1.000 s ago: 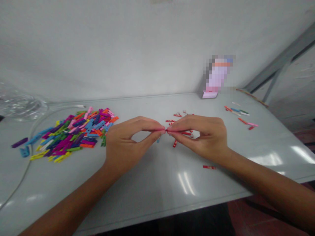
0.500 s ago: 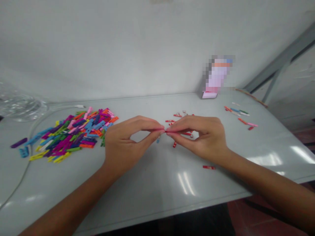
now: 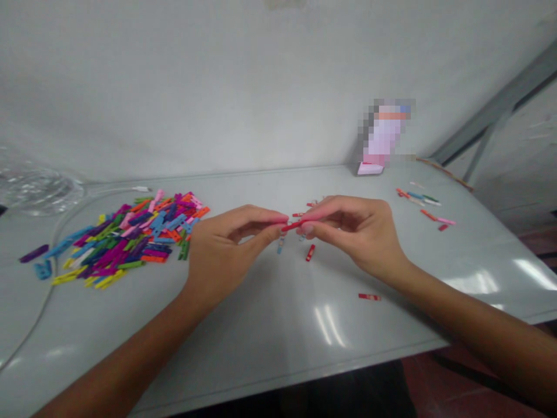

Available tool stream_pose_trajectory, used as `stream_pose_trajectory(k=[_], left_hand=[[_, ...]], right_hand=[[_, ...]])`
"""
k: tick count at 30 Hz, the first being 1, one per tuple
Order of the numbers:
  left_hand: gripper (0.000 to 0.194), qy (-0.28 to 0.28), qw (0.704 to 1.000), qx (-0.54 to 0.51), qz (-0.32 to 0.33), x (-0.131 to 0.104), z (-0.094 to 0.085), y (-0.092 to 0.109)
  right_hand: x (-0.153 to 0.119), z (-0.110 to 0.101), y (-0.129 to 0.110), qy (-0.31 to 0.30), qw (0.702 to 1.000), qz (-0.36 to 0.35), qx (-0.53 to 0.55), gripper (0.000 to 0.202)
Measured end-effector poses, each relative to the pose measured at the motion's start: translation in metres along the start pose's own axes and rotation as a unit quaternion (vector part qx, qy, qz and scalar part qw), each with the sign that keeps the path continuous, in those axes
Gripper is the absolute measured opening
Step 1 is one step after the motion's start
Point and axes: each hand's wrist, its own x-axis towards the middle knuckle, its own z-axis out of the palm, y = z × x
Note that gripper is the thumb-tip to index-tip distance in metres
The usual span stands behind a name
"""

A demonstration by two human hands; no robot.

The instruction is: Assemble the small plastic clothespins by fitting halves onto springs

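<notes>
Above the middle of the table, my left hand point(image 3: 226, 249) and my right hand point(image 3: 363, 232) meet at a small red piece point(image 3: 292, 225). Its right end is pinched between my right thumb and fingers. My left thumb and forefinger close around its left end, near a small metal part. Beneath my hands lie several small pieces, one of them light blue point(image 3: 280, 242). A loose red piece point(image 3: 310, 252) lies just below my right fingers, and another red piece point(image 3: 369, 296) is closer to the front edge.
A large heap of coloured clothespins point(image 3: 126, 238) covers the left side. A white cable point(image 3: 51, 273) and clear plastic point(image 3: 39, 188) are at far left. A phone point(image 3: 383, 139) leans on the wall. Small coloured pieces point(image 3: 429, 215) lie at right.
My fingertips have moved slightly apart, so more of the red piece shows between them. My right hand has tilted and covers more of the small red pieces behind it.
</notes>
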Motion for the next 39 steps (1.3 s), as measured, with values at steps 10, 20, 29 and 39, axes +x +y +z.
stream_pose_trajectory(k=[10,20,29,39], left_hand=[[0.022,-0.016,0.996,-0.076,-0.047,-0.001,0.005,0.000],[0.019,-0.003,0.980,-0.171,-0.102,0.001,0.010,0.002],[0.016,-0.017,0.964,-0.228,-0.134,-0.006,0.009,-0.009],[0.023,-0.022,0.952,-0.259,-0.160,-0.005,0.010,-0.009]], right_hand=[[0.000,0.005,0.002,0.006,0.998,0.039,0.043,0.034],[0.000,0.005,0.004,-0.022,0.992,0.073,0.096,0.029],[0.000,0.003,0.011,-0.052,0.981,0.121,0.140,0.029],[0.002,0.001,0.013,-0.064,0.977,0.142,0.147,0.026]])
